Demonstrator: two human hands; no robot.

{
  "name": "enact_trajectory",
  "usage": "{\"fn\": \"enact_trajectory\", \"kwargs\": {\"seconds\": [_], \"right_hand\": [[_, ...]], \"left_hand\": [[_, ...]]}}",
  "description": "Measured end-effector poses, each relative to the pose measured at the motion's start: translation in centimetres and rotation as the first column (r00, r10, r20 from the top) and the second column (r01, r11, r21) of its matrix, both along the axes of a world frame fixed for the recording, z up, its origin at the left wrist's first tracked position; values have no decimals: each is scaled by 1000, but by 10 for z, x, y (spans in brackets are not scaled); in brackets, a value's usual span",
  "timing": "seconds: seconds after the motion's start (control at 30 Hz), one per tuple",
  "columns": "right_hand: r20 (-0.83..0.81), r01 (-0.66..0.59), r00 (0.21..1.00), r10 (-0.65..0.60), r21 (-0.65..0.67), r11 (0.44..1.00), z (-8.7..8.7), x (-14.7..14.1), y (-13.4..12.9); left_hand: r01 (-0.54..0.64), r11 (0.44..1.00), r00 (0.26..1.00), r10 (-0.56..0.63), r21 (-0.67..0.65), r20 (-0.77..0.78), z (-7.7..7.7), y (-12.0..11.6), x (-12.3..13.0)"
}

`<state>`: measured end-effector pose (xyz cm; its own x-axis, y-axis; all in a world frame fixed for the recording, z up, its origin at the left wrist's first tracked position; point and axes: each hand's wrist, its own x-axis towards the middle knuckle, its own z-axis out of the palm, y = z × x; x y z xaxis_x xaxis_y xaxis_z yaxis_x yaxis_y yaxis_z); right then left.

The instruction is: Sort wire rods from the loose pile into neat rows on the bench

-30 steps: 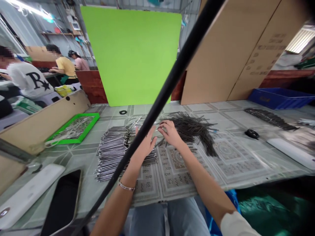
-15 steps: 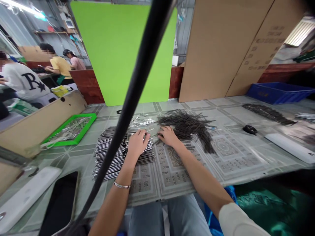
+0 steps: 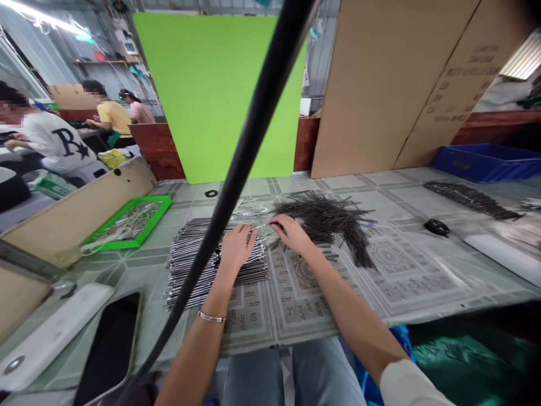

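Observation:
My left hand point(image 3: 236, 246) is closed over the near pile, its fingertips at one end of a thin silver rod point(image 3: 262, 225). The other end is pinched in my right hand point(image 3: 289, 231), so the rod spans the gap between both hands. Under and beside my left hand lie many slim metal rods point(image 3: 186, 265) in neat rows, partly hidden by the hand and a black cable. A heap of thin dark sticks or tubes point(image 3: 327, 217) lies just beyond my right hand. Loose silver rods point(image 3: 251, 208) are scattered behind my left hand.
A black cable point(image 3: 253, 124) crosses the view diagonally. At left are a green tray point(image 3: 167, 210), a phone point(image 3: 110, 344) and a white bar point(image 3: 54, 332). A black oval object point(image 3: 437, 226) and blue bin point(image 3: 486, 163) stand right. Several people sit beyond the left partition point(image 3: 84, 208).
My right hand has lifted slightly and its fingers have drawn together on the rod's end. My left hand stays near the same place. The view has shifted a little.

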<state>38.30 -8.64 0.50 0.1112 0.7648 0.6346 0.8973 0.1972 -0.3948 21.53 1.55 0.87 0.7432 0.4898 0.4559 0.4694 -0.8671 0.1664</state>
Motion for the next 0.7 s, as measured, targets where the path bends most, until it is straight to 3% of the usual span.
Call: {"fn": "enact_trajectory", "kwargs": {"seconds": [0.37, 0.7], "right_hand": [[61, -29, 998, 30, -17, 999, 4, -3, -3], [50, -15, 999, 17, -35, 999, 8, -3, -7]], "left_hand": [[53, 998, 999, -53, 16, 6, 0, 1, 0], [26, 1000, 1000, -26, 14, 12, 3, 1, -3]]}}
